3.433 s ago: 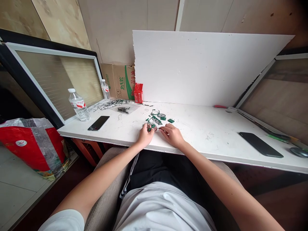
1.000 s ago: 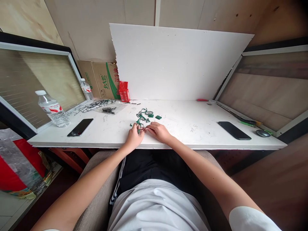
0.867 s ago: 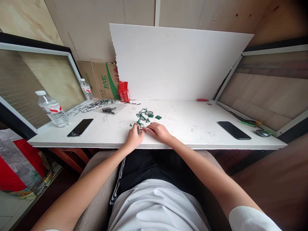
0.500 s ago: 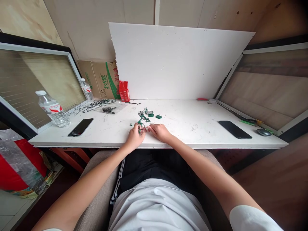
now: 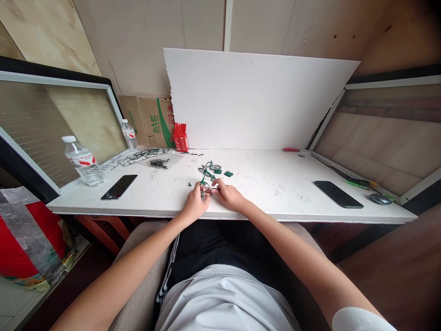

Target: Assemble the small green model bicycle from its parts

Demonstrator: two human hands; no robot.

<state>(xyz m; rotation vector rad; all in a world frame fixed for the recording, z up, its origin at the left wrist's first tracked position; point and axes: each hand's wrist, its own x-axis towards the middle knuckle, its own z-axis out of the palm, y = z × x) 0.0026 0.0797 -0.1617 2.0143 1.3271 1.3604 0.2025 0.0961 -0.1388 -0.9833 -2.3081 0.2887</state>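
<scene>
Surface (image 5: 262, 193): carries the lot, looks mid-build
Left hand (image 5: 195, 205): grip pinching a green bike piece (image 5: 202, 183)
Right hand (image 5: 230, 196): just beside, can't tell what's gripped
Bike section (image 5: 207, 173): just behind, seemingly assembled
Green block (image 5: 228, 174): still loose

In the right grip (image 5: 230, 196), the index finger (image 5: 219, 182) has been raised and curled apart from the thumb since half a second ago. The view has been shifted, the surface (image 5: 262, 184) now being seen lower.
</scene>
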